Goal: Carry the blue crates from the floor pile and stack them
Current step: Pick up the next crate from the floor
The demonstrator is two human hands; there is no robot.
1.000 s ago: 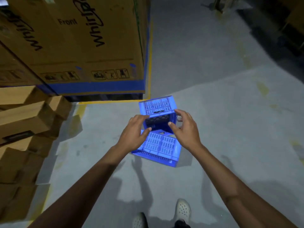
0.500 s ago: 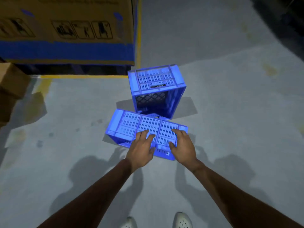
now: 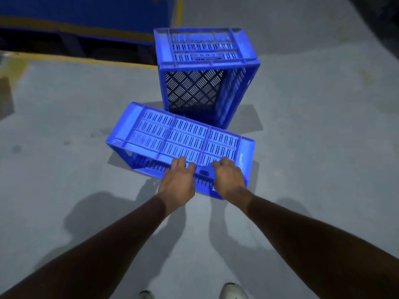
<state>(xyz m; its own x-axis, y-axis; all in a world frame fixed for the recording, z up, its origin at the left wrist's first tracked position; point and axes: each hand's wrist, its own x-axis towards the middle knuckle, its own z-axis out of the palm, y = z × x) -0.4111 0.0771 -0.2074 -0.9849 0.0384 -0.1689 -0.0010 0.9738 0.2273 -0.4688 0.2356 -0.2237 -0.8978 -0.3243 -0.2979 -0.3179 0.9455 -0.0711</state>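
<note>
Crates are seen from the head view on the grey floor: the near crate is gripped along its closest edge by the left hand and right hand, set side by side. Beyond the hands, the second crate is touched by it. A yellow floor line is seen further off, two shoes below the arms.

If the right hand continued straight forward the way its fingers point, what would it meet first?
Probably the slotted top panel of the near blue plastic crate, where the right hand rests; beyond it stands the upright blue crate. Depth is unclear.
</note>
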